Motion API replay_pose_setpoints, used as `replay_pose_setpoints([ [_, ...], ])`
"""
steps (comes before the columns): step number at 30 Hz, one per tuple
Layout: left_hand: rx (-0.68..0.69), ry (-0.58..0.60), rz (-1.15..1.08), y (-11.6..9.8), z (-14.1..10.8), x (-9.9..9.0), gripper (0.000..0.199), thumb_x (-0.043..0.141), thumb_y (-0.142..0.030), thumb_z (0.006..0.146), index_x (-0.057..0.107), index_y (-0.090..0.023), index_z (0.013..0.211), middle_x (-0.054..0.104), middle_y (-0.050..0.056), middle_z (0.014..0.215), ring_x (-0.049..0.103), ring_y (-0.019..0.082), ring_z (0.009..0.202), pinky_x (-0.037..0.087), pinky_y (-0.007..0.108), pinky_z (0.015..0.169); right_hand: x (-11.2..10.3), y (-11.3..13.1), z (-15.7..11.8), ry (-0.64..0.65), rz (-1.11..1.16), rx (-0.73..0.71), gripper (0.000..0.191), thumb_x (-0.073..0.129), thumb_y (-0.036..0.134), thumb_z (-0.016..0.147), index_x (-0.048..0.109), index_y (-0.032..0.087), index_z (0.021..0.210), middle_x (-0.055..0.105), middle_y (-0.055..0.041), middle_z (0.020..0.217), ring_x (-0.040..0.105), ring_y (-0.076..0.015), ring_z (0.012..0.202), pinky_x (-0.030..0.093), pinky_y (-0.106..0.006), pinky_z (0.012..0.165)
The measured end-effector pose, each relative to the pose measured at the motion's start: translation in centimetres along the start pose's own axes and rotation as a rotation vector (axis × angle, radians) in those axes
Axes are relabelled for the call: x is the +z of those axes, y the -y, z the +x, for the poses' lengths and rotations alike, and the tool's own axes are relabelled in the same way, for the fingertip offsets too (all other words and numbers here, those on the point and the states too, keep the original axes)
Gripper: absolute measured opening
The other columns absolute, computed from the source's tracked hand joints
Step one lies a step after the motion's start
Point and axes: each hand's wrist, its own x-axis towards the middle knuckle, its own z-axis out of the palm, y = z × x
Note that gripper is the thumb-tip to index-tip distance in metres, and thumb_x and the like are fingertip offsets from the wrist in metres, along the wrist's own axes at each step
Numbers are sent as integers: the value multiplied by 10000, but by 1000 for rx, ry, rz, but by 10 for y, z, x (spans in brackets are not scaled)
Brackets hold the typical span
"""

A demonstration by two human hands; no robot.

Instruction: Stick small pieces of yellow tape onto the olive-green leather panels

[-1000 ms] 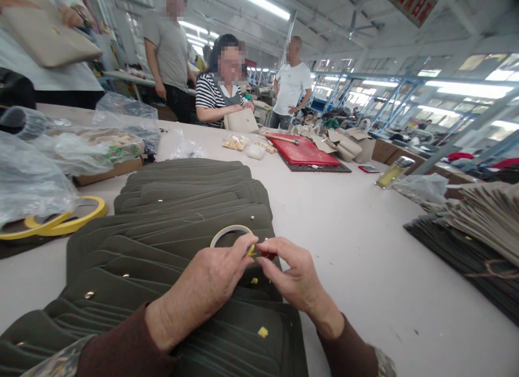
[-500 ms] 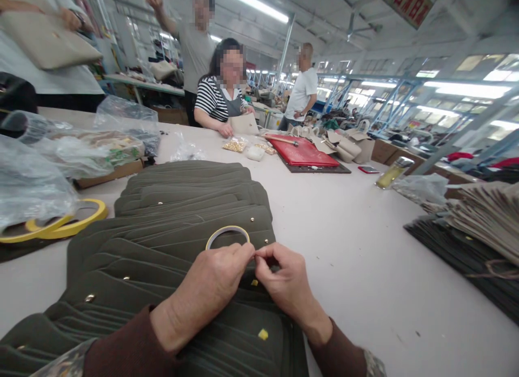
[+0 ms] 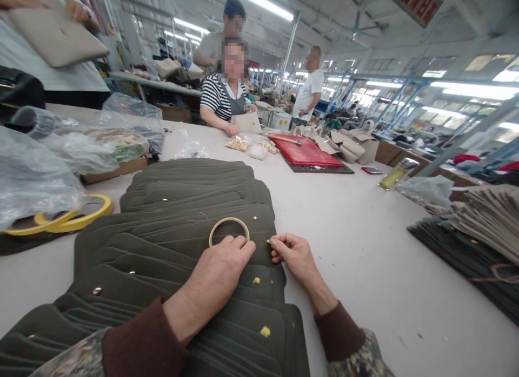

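Observation:
A thin roll of yellow tape (image 3: 212,231) is gripped on its near side by my left hand (image 3: 217,271), above a spread stack of dark green fabric or leather panels (image 3: 194,209). My right hand (image 3: 297,258) is closed in a pinch at the stack's right edge, its fingertips at a small gold stud (image 3: 268,241). Whether the fingers also hold a bit of tape is hidden. Small yellow tape pieces (image 3: 265,331) stick to the nearer panels. Another gold stud (image 3: 97,291) shows on the left of the stack.
Larger yellow tape rolls (image 3: 87,221) and clear plastic bags (image 3: 36,172) lie at left. Across the table are a red pad (image 3: 306,151) with a hammer (image 3: 290,140), and a seated co-worker (image 3: 217,104). A jar (image 3: 397,174) and stacked panels (image 3: 486,220) stand at right.
My hands, together before, have come apart. The right one has moved right to the stud at the stack's edge; the left keeps the tape roll. A standing person's raised arm has come down.

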Motion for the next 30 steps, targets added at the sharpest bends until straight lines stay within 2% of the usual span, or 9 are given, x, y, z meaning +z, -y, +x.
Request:
replay_pose_setpoints([
  [3, 1, -11, -5, -1, -1, 1, 167, 427, -91, 902, 544, -209, 923, 610, 31, 952, 570, 192, 879, 500, 297, 735, 3, -3, 0, -11, -67, -28, 262, 703, 388, 722, 674, 127, 723, 593, 12, 525, 539, -86, 445, 478, -189, 447],
  [8, -5, 6, 9, 0, 0, 2, 165, 421, -99, 904, 544, -208, 919, 602, 30, 918, 577, 196, 856, 500, 301, 709, 9, -3, 0, -26, -310, -145, 208, 612, 346, 800, 668, 152, 754, 589, 9, 546, 547, -109, 466, 471, -205, 449],
  [13, -15, -15, 15, 3, -2, 6, 154, 434, -107, 907, 542, -214, 927, 594, 24, 921, 573, 191, 851, 492, 294, 693, 9, -4, -4, -126, -357, -186, 276, 652, 359, 776, 621, 172, 976, 617, 34, 556, 578, -138, 466, 486, -230, 451],
  [15, -15, -32, 8, 4, -3, 7, 143, 443, -114, 909, 543, -217, 921, 591, 21, 917, 568, 191, 855, 486, 288, 681, 6, -6, -8, -152, -352, -168, 233, 649, 379, 782, 635, 172, 890, 639, 15, 571, 603, -150, 492, 492, -238, 469],
  [18, -18, -62, -2, 5, -4, 7, 130, 461, -124, 910, 546, -222, 913, 592, 19, 927, 557, 191, 865, 481, 286, 677, 3, -8, -14, -117, -385, -192, 207, 614, 364, 814, 685, 174, 774, 683, -21, 630, 635, -166, 570, 506, -254, 541],
  [22, -48, -120, 5, 7, -3, 3, 124, 462, -134, 920, 556, -214, 912, 606, 25, 956, 543, 196, 892, 484, 295, 712, 8, -5, -15, -150, -539, -314, 196, 595, 314, 834, 729, 191, 762, 728, -31, 726, 643, -177, 646, 486, -272, 641],
  [25, -92, -186, 31, 10, -1, 2, 128, 449, -152, 933, 563, -206, 909, 615, 33, 950, 535, 199, 905, 482, 299, 739, 13, -3, -11, -179, -607, -347, 208, 587, 299, 842, 720, 190, 726, 717, -27, 704, 632, -177, 635, 463, -271, 631],
  [30, -105, -198, 73, 12, 1, 0, 142, 443, -156, 935, 574, -196, 896, 617, 44, 938, 534, 210, 904, 482, 317, 751, 7, -2, -3, -95, -632, -464, 153, 584, 252, 849, 721, 198, 810, 700, -27, 754, 625, -170, 668, 466, -276, 663],
])
